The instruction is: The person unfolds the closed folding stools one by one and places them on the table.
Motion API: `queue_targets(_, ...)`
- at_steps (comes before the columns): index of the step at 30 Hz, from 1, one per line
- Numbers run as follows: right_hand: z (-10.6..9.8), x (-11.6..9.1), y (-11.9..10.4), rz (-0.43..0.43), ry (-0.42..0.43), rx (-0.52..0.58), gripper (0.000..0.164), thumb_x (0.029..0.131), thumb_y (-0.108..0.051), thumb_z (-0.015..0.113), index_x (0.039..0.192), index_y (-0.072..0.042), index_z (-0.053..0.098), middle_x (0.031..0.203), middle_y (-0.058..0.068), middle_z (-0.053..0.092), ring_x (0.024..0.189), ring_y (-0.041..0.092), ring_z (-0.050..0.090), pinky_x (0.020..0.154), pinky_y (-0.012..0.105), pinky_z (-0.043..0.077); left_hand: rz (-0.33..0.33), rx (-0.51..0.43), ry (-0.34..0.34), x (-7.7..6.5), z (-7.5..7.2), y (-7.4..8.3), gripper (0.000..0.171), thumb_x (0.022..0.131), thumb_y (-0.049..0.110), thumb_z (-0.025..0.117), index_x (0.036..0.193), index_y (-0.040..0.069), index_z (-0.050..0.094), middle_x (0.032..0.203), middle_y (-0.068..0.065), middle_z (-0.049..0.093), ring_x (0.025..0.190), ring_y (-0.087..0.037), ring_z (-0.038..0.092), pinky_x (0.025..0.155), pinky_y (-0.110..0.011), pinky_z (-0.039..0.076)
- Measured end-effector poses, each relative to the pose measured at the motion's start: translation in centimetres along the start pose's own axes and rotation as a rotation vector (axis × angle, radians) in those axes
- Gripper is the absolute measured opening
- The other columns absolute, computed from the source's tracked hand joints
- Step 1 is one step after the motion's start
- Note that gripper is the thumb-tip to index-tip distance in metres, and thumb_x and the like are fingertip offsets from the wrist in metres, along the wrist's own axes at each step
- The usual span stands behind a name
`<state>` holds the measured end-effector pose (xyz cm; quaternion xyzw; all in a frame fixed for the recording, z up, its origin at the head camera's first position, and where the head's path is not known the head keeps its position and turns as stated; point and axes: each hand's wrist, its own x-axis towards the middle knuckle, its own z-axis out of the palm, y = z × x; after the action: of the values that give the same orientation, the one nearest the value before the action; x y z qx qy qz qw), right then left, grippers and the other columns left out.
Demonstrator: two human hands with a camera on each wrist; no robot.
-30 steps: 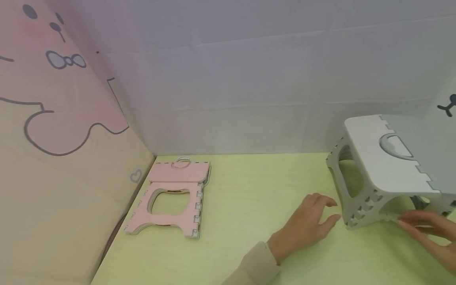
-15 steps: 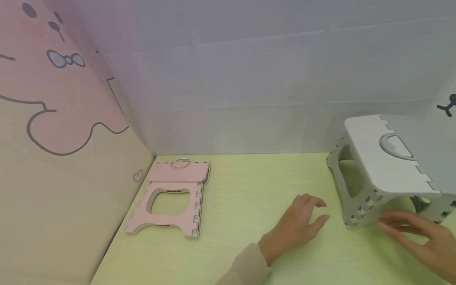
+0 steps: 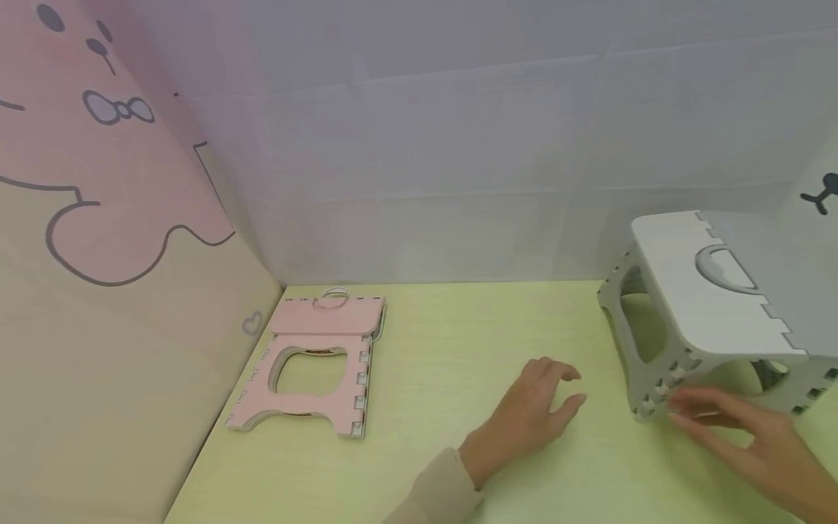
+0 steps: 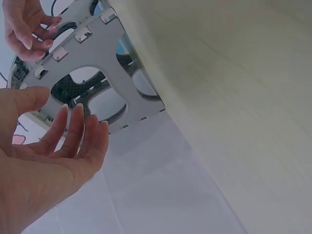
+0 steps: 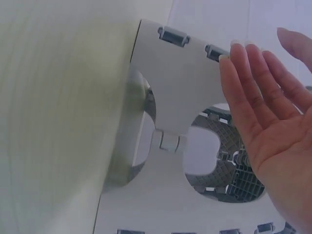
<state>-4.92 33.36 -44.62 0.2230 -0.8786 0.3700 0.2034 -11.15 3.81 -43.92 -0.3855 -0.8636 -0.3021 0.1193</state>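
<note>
A grey-and-white folding step stool [image 3: 707, 291] stands unfolded at the right of the table. My right hand [image 3: 746, 437] is in front of its near side, fingers loosely bent, holding nothing. In the right wrist view the fingers of that hand [image 5: 273, 117] stretch past the stool's side panel [image 5: 165, 92]. My left hand [image 3: 524, 415] hovers left of the stool with thumb and fingers parted and nothing between them. The left wrist view has this hand [image 4: 58, 156] overlapping the stool's cut-out panel [image 4: 97, 63]. A pink folding stool [image 3: 308, 404] lies folded flat at the left.
The pale green table [image 3: 458, 349] meets a white cloth backdrop [image 3: 419, 175] at its back edge. Along the left rises a panel [image 3: 131, 349] with a pink cartoon animal. At the far right another panel carries a small dark print [image 3: 821, 195].
Both hands have moved left, the right one from the middle of the stool's near side toward its left corner, the left one away from the stool. Both stools stay put.
</note>
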Motion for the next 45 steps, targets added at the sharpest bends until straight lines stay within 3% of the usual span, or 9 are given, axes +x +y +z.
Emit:
queue_targets(6, 0.9, 0.4, -0.7, 0.02, -0.034, 0.024, 0.055, 0.07, 0.02, 0.081, 0.116, -0.009, 0.072, 0.113, -0.01, 0.072, 0.095, -0.005, 0.066, 0.081, 0.008, 0.051, -0.035, -0.017, -0.022, -0.6, -0.3, -0.4, 0.026, 0.103, 0.024, 0.065, 0.124, 0.01, 0.061, 0.117, -0.001, 0.063, 0.11, -0.011, 0.058, 0.093, -0.011, 0.044)
queue_targets(19, 2.1, 1.4, -1.2, -0.058, -0.063, 0.066, 0.061, 0.069, 0.021, 0.081, 0.121, -0.008, 0.069, 0.114, -0.006, 0.071, 0.095, -0.001, 0.067, 0.083, 0.01, 0.052, -0.083, -0.053, -0.02, -1.6, -0.7, -1.7, 0.025, 0.103, 0.024, 0.064, 0.124, 0.01, 0.06, 0.116, -0.001, 0.062, 0.107, -0.011, 0.058, 0.088, -0.011, 0.046)
queue_targets(28, 2.6, 2.2, -2.0, -0.055, -0.12, 0.065, 0.049, 0.081, 0.007, 0.081, 0.124, -0.013, 0.068, 0.119, -0.013, 0.069, 0.089, 0.009, 0.071, 0.081, 0.012, 0.053, -0.099, -0.041, -0.018, -1.9, -1.3, -1.8, 0.025, 0.103, 0.024, 0.065, 0.123, 0.009, 0.061, 0.116, -0.002, 0.062, 0.105, -0.012, 0.059, 0.086, -0.012, 0.047)
queue_targets(38, 3.6, 2.6, -1.5, -0.149, -0.114, 0.116, 0.065, 0.07, 0.02, 0.08, 0.128, -0.006, 0.065, 0.122, -0.004, 0.07, 0.094, 0.003, 0.069, 0.082, 0.012, 0.054, -0.118, -0.047, -0.014, -2.5, -2.3, -2.5, 0.025, 0.103, 0.022, 0.065, 0.123, 0.008, 0.06, 0.116, -0.004, 0.062, 0.106, -0.017, 0.06, 0.087, -0.015, 0.049)
queue_targets(45, 4.4, 3.1, -2.1, -0.127, -0.079, 0.043, 0.066, 0.069, 0.014, 0.084, 0.128, -0.01, 0.067, 0.122, -0.01, 0.068, 0.092, 0.005, 0.069, 0.085, 0.011, 0.051, -0.151, -0.054, -0.014, -3.0, -2.9, -3.1, 0.026, 0.104, 0.023, 0.063, 0.125, 0.008, 0.06, 0.118, -0.004, 0.062, 0.109, -0.015, 0.059, 0.09, -0.018, 0.05)
